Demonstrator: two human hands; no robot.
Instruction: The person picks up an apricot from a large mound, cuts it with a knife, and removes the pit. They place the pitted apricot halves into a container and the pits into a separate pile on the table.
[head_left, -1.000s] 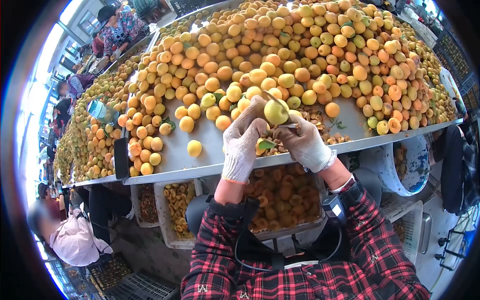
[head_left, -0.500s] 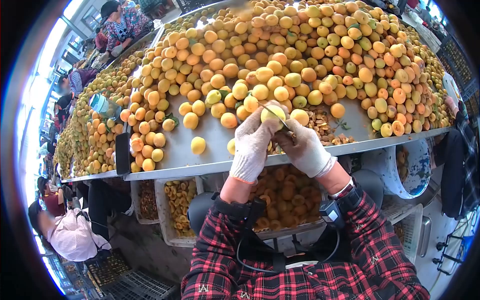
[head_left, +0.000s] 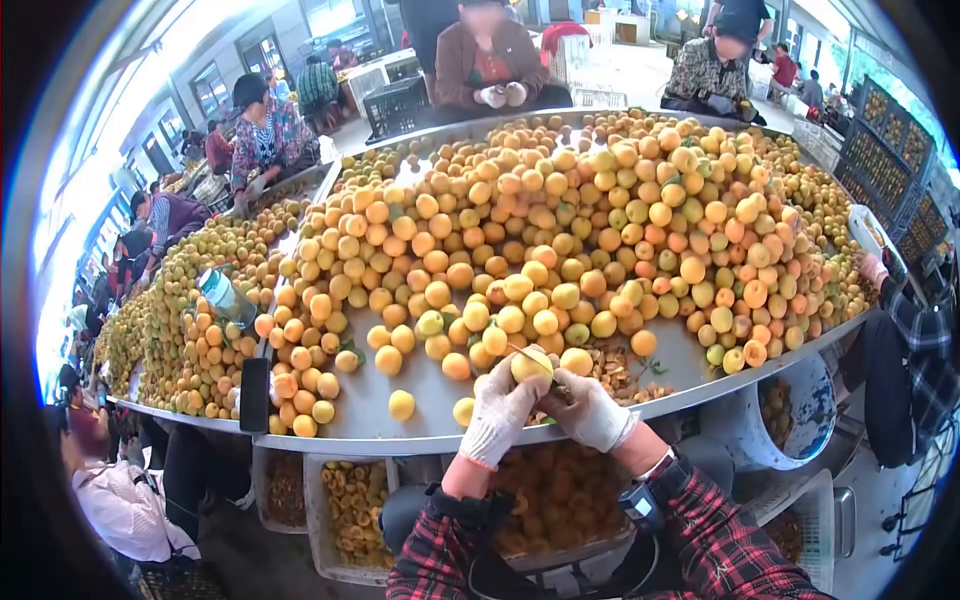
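My left hand, in a white knitted glove, is closed around a yellow apricot just above the table's near edge. My right hand, in a soiled white glove, is closed on a small knife; its thin dark blade lies against the apricot and its handle is hidden in the fingers. Both hands meet at the fruit. Loose apricots lie just beyond them. A heap of brown pits and scraps sits beside my right hand.
A large mound of apricots covers the metal table. A black phone-like slab stands at the rim, near a jar. Below are a crate of halved apricots and a white bucket. Several people sit around the table.
The view has tilted up, so the table sits lower and people across it show. Both hands still hold the apricot and knife together; the apricot looks slightly turned.
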